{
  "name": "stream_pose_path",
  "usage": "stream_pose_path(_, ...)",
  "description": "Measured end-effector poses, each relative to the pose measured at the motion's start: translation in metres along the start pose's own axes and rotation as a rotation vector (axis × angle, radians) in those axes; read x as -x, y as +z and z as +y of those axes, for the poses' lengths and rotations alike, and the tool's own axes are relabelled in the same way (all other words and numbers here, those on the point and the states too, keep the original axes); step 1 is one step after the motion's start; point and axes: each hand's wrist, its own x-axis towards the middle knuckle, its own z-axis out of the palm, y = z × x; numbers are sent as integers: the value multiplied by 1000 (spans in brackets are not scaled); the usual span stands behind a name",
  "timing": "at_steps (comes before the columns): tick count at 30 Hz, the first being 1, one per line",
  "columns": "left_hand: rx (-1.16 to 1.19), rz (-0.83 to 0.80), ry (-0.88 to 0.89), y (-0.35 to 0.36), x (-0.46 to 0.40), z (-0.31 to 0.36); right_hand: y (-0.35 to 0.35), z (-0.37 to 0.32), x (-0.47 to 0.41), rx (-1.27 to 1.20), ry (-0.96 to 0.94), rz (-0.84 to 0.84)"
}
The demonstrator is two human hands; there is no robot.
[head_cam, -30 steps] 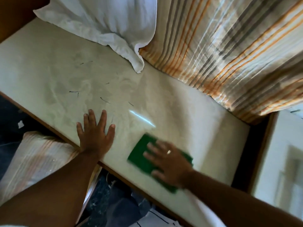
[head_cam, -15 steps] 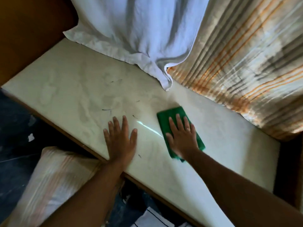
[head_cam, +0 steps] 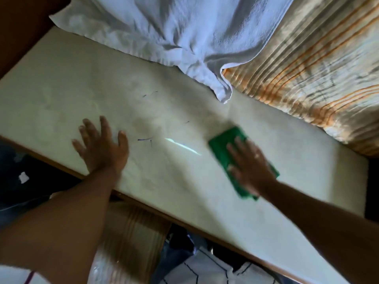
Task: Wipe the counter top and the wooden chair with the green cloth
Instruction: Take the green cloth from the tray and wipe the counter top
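The pale counter top [head_cam: 67, 95] runs diagonally across the view, with a wooden front edge and a few dark pen marks near its middle. A folded green cloth [head_cam: 222, 144] lies flat on it, right of centre. My right hand [head_cam: 249, 165] presses down on the cloth, fingers spread and blurred by motion. Flat on the counter near the front edge rests my left hand [head_cam: 103, 147], fingers apart and holding nothing. No wooden chair can be made out.
A white towel [head_cam: 174, 33] hangs over the counter's back edge, and an orange-striped curtain [head_cam: 311, 64] hangs to its right. Striped fabric [head_cam: 131, 238] and dark clothing lie below the front edge. A dark wooden panel [head_cam: 22, 27] borders the left end.
My right hand slid the green cloth from the front edge toward the back, and it now sits further right of the bright glint. My left hand stayed flat on the counter.
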Motion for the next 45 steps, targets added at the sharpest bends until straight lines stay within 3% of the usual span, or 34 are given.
stream_pose_path(2, 5, -4, 1, -2, 0, -1, -6, -9, -54, -105, 406, -12)
stream_pose_path(4, 13, -17, 4, -4, 2, -1, -9, -46, -84, -171, 554, -55)
stream_pose_path(5, 14, -21, 5, -5, 2, 0, -7, -69, -86, -156, 497, -60)
stream_pose_path(9, 1, -17, 7, -5, 1, -1, 7, -157, -13, -115, -29, -60)
stream_pose_path(13, 17, -10, 4, -2, -1, -1, 7, -128, 12, -83, -425, -144)
stream_pose_path(15, 19, -2, 8, -3, -1, 0, 1, -101, -23, -63, -416, -117)
stream_pose_path(19, 18, 14, 8, -2, 0, 0, -22, -57, -125, -17, -202, -97)
stream_pose_path(23, 21, 20, 5, -2, -1, 1, -33, -82, -189, -39, 107, -62)
stream_pose_path(24, 18, 17, 4, -2, 0, 1, -31, -102, -186, -26, 96, -70)
stream_pose_path(27, 22, 6, 2, -3, 1, 0, -22, -153, -124, -59, -213, -122)
stream_pose_path(29, 23, 10, 0, -2, 0, -1, -18, -147, -74, -163, -380, -134)
stream_pose_path(31, 23, 22, 0, -1, 0, -1, -16, -110, -63, -157, -387, -134)
stream_pose_path(35, 17, 38, 2, 1, -1, -1, -31, -43, -129, -90, 95, -50)
stream_pose_path(37, 13, 50, 5, 2, -1, -1, -39, -50, -166, -115, 200, -38)
stream_pose_path(39, 12, 45, 4, 1, -1, 0, -39, -83, -184, -111, 154, -49)
stream_pose_path(43, 36, 1, -5, -6, 1, -1, -26, -170, -134, -105, -226, -137)
stream_pose_path(45, 139, 18, -3, -12, -3, -5, -25, -173, -93, -153, -370, -152)
